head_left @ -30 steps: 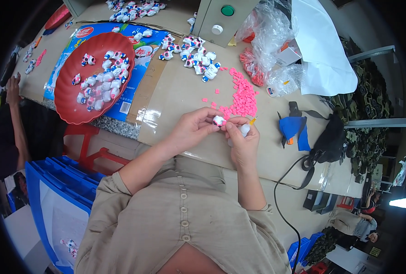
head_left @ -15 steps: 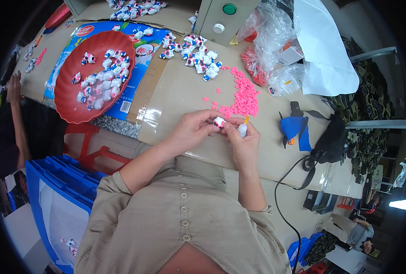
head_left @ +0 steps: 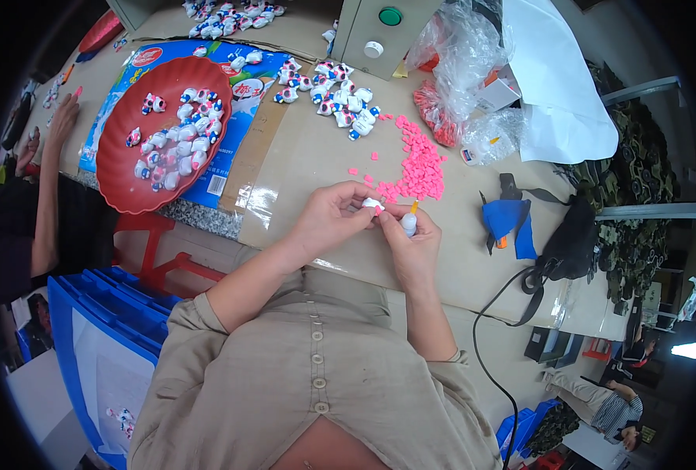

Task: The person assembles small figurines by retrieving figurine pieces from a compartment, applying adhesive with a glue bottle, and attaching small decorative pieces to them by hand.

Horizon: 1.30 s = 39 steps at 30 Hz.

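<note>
My left hand pinches a small white figurine with a pink patch on it. Fingertips of my right hand meet the figurine from the other side. That same hand also grips a small white glue bottle, its yellow nozzle pointing up and away from me. Just beyond my fingers lies a spread of small pink pieces. Past these, white, blue and pink figurines sit in a loose group on the table.
A red scalloped tray holding more figurines rests on blue printed cardboard at left. Plastic bags, white paper and a black strapped pouch lie to the right. A co-worker's hand reaches in at far left.
The figurine has turned in my fingers, and my hands have shifted slightly left. At far left the co-worker's hand has moved farther over the table, with something pink at its fingertips.
</note>
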{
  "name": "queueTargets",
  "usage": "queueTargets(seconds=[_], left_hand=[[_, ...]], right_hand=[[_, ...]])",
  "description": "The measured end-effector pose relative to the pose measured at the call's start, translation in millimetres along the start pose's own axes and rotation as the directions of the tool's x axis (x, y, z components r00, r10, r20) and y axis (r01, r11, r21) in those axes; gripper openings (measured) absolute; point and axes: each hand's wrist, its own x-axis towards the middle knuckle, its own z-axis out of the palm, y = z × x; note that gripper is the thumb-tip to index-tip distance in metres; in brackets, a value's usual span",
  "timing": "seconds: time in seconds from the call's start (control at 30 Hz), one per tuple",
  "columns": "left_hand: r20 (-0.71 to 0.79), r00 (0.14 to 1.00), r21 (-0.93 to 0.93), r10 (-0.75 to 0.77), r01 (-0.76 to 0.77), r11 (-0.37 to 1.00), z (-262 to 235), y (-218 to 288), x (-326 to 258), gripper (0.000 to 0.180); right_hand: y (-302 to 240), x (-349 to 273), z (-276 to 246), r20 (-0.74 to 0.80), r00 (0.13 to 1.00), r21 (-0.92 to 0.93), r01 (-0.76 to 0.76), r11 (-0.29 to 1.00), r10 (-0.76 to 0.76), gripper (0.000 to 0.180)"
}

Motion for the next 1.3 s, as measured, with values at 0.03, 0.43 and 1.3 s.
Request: queueTargets(seconds=[0.03,0.43,1.3], left_hand=[[0.0,1.0,0.001,0.0,0.0,1.0,0,1,0,0.015],[-0.013,0.958,-0.361,-0.288,0.264,0.895,-11,30,17,0.017],[0.102,0.963,-0.261,-0.249,0.267,0.928,-19,33,0,0.036]], right_hand=[[0,0,1,0.0,1.0,0.017,0.009,1.0,-0.009,0.01],[9,6,-16,0.07,0.998,0.337,-0.017,0.941,-0.007,0.022],[-8,14,-25,-0.097,0.976,0.511,0.217,0.832,-0.195,0.023]])
